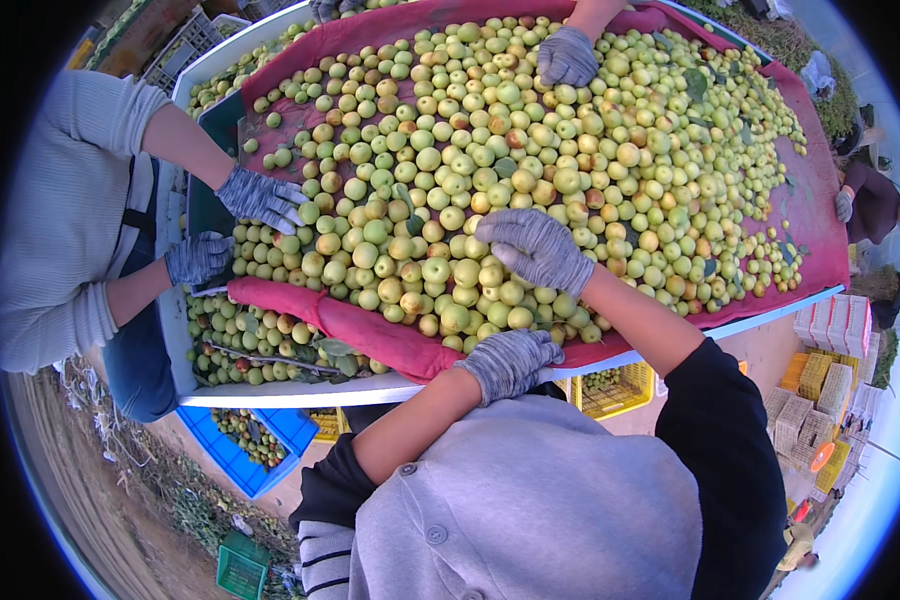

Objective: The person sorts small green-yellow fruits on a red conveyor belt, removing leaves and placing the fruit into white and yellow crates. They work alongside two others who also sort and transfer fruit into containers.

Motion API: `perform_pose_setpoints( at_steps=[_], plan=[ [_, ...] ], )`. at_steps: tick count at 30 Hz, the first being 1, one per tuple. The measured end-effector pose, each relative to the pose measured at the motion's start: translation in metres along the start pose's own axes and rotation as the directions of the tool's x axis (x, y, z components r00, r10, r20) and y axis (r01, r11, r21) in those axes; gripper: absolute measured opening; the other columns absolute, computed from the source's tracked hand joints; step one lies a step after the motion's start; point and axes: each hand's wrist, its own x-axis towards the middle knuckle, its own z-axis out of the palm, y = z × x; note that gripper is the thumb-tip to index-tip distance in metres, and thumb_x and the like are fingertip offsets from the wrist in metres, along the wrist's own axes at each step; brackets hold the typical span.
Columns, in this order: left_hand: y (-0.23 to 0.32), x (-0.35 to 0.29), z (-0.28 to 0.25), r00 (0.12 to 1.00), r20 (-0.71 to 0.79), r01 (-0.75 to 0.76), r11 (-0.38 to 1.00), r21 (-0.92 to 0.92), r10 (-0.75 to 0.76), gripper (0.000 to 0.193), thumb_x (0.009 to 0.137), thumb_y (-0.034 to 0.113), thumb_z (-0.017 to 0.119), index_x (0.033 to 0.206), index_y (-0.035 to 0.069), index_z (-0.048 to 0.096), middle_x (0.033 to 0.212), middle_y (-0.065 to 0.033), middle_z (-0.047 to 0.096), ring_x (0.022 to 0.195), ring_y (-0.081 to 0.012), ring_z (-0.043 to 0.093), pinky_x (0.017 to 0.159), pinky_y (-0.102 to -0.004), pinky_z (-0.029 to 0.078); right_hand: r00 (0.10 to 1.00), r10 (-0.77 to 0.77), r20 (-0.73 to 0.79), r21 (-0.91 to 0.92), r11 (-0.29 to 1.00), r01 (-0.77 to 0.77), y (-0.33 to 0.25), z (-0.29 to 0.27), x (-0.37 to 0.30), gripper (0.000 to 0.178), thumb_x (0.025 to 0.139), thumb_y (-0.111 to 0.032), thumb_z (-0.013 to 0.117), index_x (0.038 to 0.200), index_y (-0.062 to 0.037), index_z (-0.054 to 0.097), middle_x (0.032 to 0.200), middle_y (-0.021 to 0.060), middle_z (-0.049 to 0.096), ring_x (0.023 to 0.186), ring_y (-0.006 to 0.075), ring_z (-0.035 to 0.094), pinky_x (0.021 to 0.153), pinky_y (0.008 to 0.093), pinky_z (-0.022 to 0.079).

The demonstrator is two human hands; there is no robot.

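Observation:
Round green-yellow fruit [435, 269], some blushed brown, covers a red cloth [810, 190] on a raised sorting table. My right hand [538, 248], in a grey knit glove, reaches over the heap, fingers forward and lightly bent on the fruit; no fruit shows in its grip. Nearer to me, my left hand [510, 362], gloved alike, lies at the front edge beside the cloth, fingers together pointing right; its fingertips are partly hidden. Several green leaves [696, 84] lie among the fruit.
At left a co-worker's two gloved hands [260, 200] touch the fruit; another gloved hand [567, 57] is at the far side. Fruit and a twig fill a white-rimmed trough [270, 398]. Below stand a blue crate [205, 425] and a yellow crate [648, 395]; stacked crates [815, 390] are at right.

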Motion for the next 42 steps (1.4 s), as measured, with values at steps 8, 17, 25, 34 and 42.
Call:
perform_pose_setpoints(
  at_steps=[8, 17, 25, 34, 42],
  plan=[
    [0.004, -0.012, -0.014, 0.969, 0.119, 0.228, 0.967, -0.111, -0.215, 0.033, 0.098, 0.042, 0.047, 0.109, 0.015, 0.062, 0.098, -0.0093, 0.067, 0.09, -0.0293, 0.066, 0.078, -0.04, 0.051, 0.909, 0.403, -0.109, -0.632, 0.677, -0.376, 0.067, -0.024, 0.057, 0.037, 0.088, -0.039, 0.063, 0.116, -0.0153, 0.067, 0.111, 0.0082, 0.065, 0.108, 0.0246, 0.059, 0.096, 0.0421, 0.047],
    [-0.016, -0.103, -0.014, 0.729, -0.54, 0.318, 0.907, -0.277, -0.421, 0.026, 0.092, 0.021, 0.065, 0.111, 0.003, 0.065, 0.1, -0.0132, 0.066, 0.093, -0.0283, 0.065, 0.084, -0.0371, 0.051, 0.828, 0.548, -0.115, 0.033, 0.835, -0.549, 0.011, -0.052, 0.043, 0.017, 0.087, -0.024, 0.062, 0.096, -0.0112, 0.067, 0.085, 0.0077, 0.068, 0.079, 0.0246, 0.066, 0.078, 0.039, 0.054],
    [-0.017, -0.118, -0.004, 0.579, -0.528, 0.174, 0.727, -0.664, -0.621, 0.027, 0.092, 0.009, 0.063, 0.118, 0.0, 0.061, 0.108, -0.0084, 0.067, 0.101, -0.0148, 0.062, 0.092, -0.0295, 0.049, 0.364, 0.741, 0.565, -0.751, 0.644, -0.145, -0.089, -0.042, -0.055, 0.019, 0.084, -0.022, 0.063, 0.096, -0.0096, 0.069, 0.089, 0.0129, 0.071, 0.087, 0.0274, 0.07, 0.077, 0.0418, 0.054],
    [0.012, -0.097, -0.025, 0.913, -0.173, -0.05, 0.32, -0.946, -0.369, 0.088, 0.086, 0.024, 0.074, 0.153, 0.008, 0.02, 0.153, -0.0134, 0.034, 0.139, -0.0263, 0.035, 0.112, -0.0402, 0.035, 0.846, 0.469, 0.253, 0.111, 0.855, -0.507, -0.11, -0.035, -0.042, 0.024, 0.092, -0.029, 0.058, 0.092, -0.0065, 0.066, 0.081, 0.0114, 0.066, 0.074, 0.0265, 0.065, 0.069, 0.0374, 0.052],
    [0.005, -0.129, -0.024, 0.756, -0.443, -0.506, -0.002, -0.862, -0.481, 0.086, 0.084, 0.03, 0.069, 0.153, 0.009, 0.021, 0.137, -0.0109, 0.049, 0.108, -0.0203, 0.061, 0.088, -0.0286, 0.052, 0.938, -0.265, 0.223, 0.043, 0.964, 0.263, -0.141, 0.05, 0.03, 0.02, 0.078, -0.032, 0.067, 0.094, -0.0188, 0.07, 0.102, 0.0024, 0.064, 0.091, 0.0254, 0.058, 0.08, 0.0392, 0.044]
  ],
)
